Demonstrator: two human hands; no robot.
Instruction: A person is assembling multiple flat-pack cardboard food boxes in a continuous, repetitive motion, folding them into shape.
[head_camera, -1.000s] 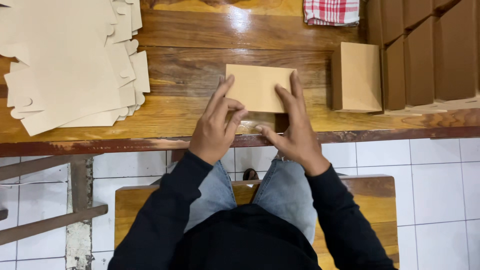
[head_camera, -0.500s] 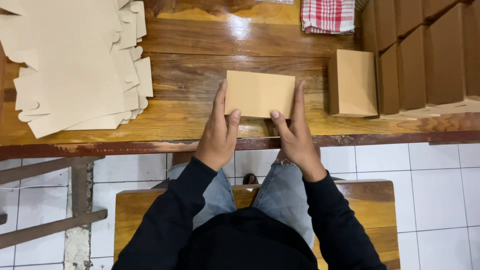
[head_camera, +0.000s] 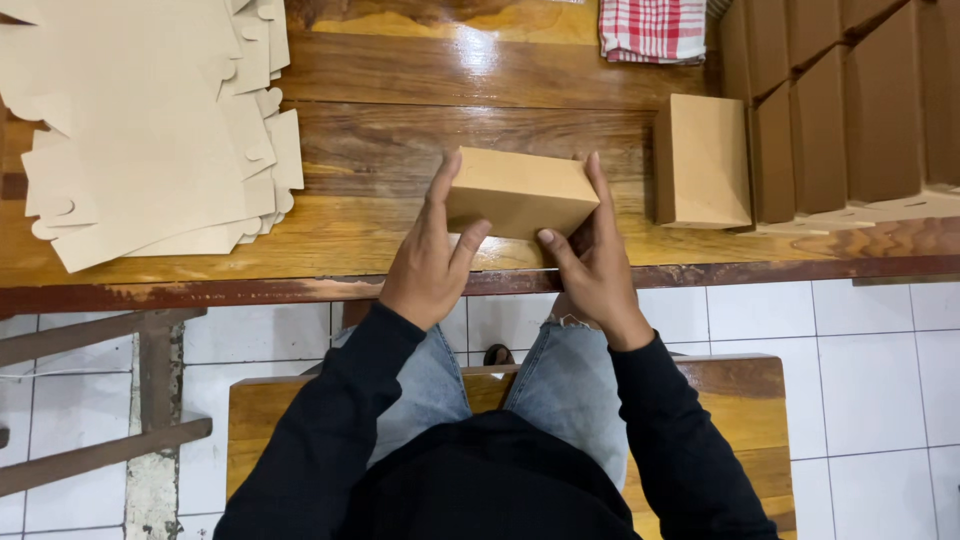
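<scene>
Head view: both hands grip 1 small kraft cardboard box (head_camera: 520, 190) from opposite ends, just above the near edge of the wooden table (head_camera: 420, 120). The left hand (head_camera: 430, 265) has its fingers stretched up along the box's left end and its thumb pressed against the near face; the right hand (head_camera: 595, 265) mirrors it on the right end. Clamped this way, the box sits tilted, its top face turned toward the camera, likely so its sides stay squared.

Just right of the right hand stands 1 closed brown box (head_camera: 702, 160), and beyond it rows of finished boxes (head_camera: 850, 110), plain and unlabelled. Well to the left of the left hand lies a stack of flat die-cut blanks (head_camera: 140, 130), pale tan. Beyond the hands, a red-and-white checked cloth (head_camera: 655, 28) lies folded.
</scene>
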